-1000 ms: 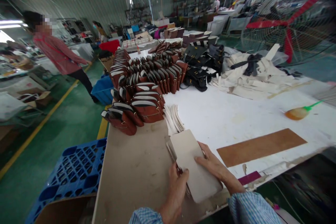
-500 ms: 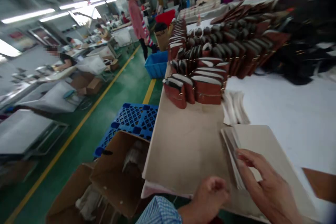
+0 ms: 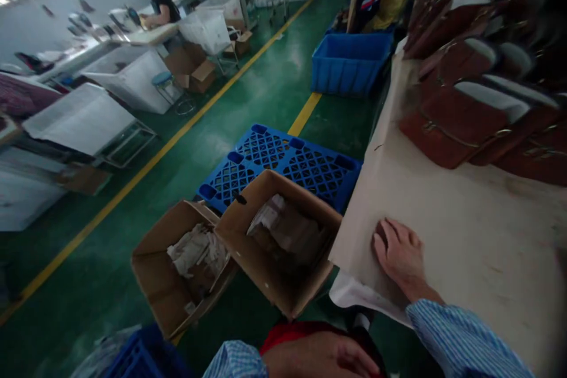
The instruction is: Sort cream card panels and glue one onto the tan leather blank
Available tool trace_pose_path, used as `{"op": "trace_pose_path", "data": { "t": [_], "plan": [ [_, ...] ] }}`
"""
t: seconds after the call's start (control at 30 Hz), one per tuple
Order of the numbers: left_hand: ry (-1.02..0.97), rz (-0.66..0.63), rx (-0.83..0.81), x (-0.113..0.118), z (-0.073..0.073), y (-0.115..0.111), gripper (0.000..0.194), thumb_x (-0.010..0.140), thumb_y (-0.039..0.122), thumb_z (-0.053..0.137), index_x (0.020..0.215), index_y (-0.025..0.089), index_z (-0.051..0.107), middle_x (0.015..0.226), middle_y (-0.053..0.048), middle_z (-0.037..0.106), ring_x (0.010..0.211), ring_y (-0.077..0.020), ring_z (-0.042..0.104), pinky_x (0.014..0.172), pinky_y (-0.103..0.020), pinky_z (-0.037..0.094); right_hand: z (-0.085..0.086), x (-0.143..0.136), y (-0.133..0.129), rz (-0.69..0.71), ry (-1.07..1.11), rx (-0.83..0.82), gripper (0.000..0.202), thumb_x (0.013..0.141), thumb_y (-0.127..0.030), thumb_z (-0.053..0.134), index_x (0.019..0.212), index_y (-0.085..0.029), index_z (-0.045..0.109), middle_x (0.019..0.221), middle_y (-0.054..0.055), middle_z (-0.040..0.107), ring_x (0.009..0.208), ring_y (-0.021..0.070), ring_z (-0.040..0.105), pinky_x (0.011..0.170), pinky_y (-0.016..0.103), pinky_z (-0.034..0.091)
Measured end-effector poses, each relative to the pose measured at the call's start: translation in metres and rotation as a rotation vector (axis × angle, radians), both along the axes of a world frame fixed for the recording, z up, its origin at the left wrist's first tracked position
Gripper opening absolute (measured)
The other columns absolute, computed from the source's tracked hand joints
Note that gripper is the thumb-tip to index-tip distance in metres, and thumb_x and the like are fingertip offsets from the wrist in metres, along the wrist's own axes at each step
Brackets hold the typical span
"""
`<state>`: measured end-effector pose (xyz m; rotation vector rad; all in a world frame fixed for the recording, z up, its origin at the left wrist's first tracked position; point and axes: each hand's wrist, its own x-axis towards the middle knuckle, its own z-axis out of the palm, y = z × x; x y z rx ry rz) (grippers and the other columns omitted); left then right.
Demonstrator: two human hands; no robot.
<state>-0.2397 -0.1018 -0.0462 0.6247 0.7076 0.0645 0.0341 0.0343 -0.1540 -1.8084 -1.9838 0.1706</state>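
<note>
My right hand (image 3: 401, 254) rests on the beige board covering the table (image 3: 460, 236), near its left edge. Its fingers are spread a little and bent over the surface, and I see nothing held in it. Low in the picture, in front of red clothing (image 3: 286, 333), is my left hand (image 3: 321, 354). Its fingers point right, loosely apart and partly cut off by the frame, with no object visible in them. Left of the table an open cardboard box (image 3: 248, 248) holds pale and brown pieces. Beside it another open box (image 3: 153, 274) contains crumpled whitish scraps.
Brown bags (image 3: 456, 124) stand in rows on the table's far right part. A blue plastic pallet (image 3: 305, 159) lies on the green floor behind the boxes. Further back is a blue tub (image 3: 349, 65) with a person beside it. Another person (image 3: 163, 9) sits at a workbench.
The view has swung left and down toward the boxes. My right hand has left the stack of pale sheets and now lies on the board. My left hand has moved off the table edge.
</note>
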Motion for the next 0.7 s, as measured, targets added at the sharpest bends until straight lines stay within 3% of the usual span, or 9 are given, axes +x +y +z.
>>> {"op": "trace_pose_path", "data": {
  "t": [0.13,0.27,0.43,0.6,0.7],
  "plan": [
    [0.186,0.176,-0.100,-0.073,-0.021,0.004,0.074,0.064,0.068,0.087,0.120,0.022,0.073,0.114,-0.009,0.078,0.112,-0.0279,0.071,0.108,-0.044,0.048,-0.009,-0.006,-0.005,-0.038,-0.128,-0.007,0.045,0.104,-0.039,0.044,0.136,-0.013,0.063,0.137,0.021,0.063,0.123,0.0414,0.055,0.101,0.062,0.046],
    [0.289,0.195,-0.054,-0.105,-0.073,0.026,0.057,0.073,0.061,0.078,0.111,0.019,0.070,0.100,-0.006,0.077,0.091,-0.0187,0.069,0.089,-0.034,0.050,-0.009,-0.001,-0.005,-0.026,-0.201,0.020,0.046,0.105,-0.041,0.042,0.134,-0.012,0.063,0.135,0.020,0.065,0.120,0.0397,0.058,0.101,0.058,0.048],
    [0.523,0.098,0.132,-0.115,-0.169,0.088,0.030,0.096,0.041,0.066,0.113,0.016,0.067,0.106,-0.006,0.073,0.096,-0.0206,0.069,0.092,-0.041,0.055,-0.011,0.004,-0.006,-0.009,-0.242,0.032,0.044,0.105,-0.040,0.043,0.136,-0.014,0.061,0.135,0.021,0.065,0.122,0.0394,0.060,0.103,0.056,0.046],
    [0.816,-0.138,0.374,-0.133,-0.282,0.161,0.030,0.098,0.039,0.069,0.118,0.017,0.067,0.124,-0.008,0.068,0.114,-0.0263,0.066,0.103,-0.051,0.055,-0.009,0.007,-0.006,0.010,-0.247,0.014,0.046,0.105,-0.039,0.044,0.147,-0.023,0.052,0.136,0.020,0.064,0.126,0.0380,0.059,0.106,0.056,0.045],
    [0.942,-0.247,0.515,-0.140,-0.345,0.188,0.036,0.098,0.037,0.070,0.129,0.019,0.064,0.141,-0.011,0.060,0.128,-0.0301,0.059,0.109,-0.056,0.051,-0.010,0.012,-0.009,0.012,-0.231,-0.005,0.052,0.105,-0.042,0.043,0.155,-0.030,0.045,0.136,0.018,0.064,0.129,0.0369,0.058,0.107,0.058,0.043]
  ]
}}
